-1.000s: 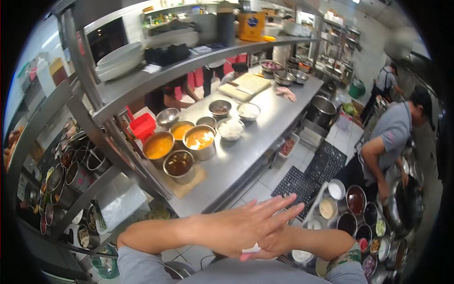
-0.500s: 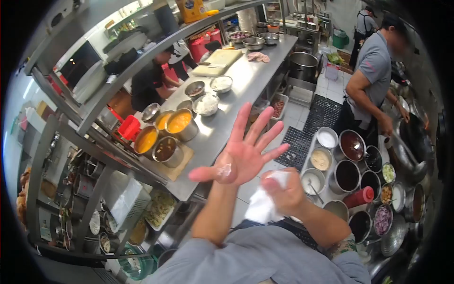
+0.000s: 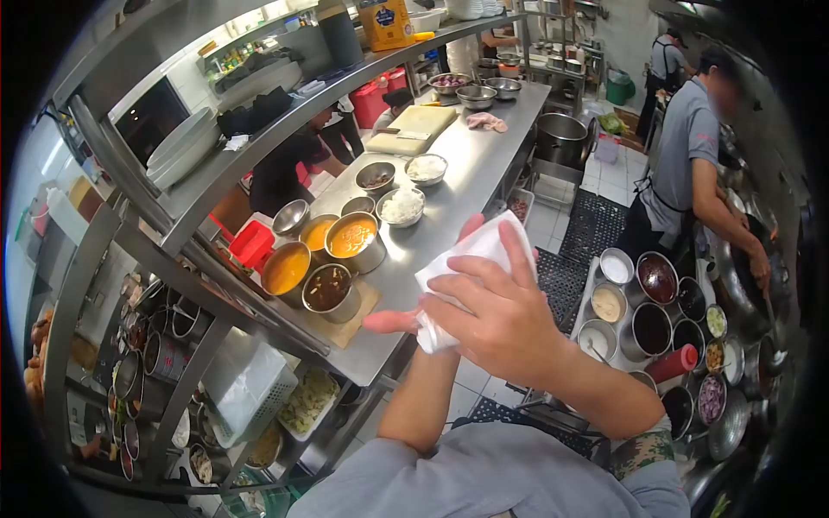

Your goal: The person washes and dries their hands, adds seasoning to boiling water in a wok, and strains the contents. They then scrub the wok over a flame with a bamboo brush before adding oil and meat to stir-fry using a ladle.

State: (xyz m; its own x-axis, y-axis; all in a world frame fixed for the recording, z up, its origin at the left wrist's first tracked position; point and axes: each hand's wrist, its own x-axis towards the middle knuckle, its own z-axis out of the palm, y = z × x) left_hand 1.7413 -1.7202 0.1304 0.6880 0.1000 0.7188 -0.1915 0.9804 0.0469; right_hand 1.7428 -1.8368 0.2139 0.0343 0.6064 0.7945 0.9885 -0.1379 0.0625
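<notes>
A crumpled white paper towel (image 3: 440, 268) lies across the palm of my left hand (image 3: 393, 322). That hand is raised with the palm up, its thumb stretched out to the left. Most of its fingers are hidden behind the paper, though a fingertip shows above it. From the right, my right hand (image 3: 509, 324) presses the paper against the left palm, its fingers curled over the sheet. Both hands are in mid-air between the steel counter (image 3: 393, 298) and the pots on the right.
Pots of orange sauce (image 3: 354, 235) and a pot of dark sauce (image 3: 328, 289) stand on the left counter, beside bowls of white food (image 3: 400, 207). At right, a co-worker (image 3: 682, 164) stands near sauce containers and a red squeeze bottle (image 3: 672, 364). A steel shelf (image 3: 285, 112) overhangs the left.
My right hand has moved up and left, bringing the paper towel over my left palm, which was bare with fingers spread. The view has shifted slightly.
</notes>
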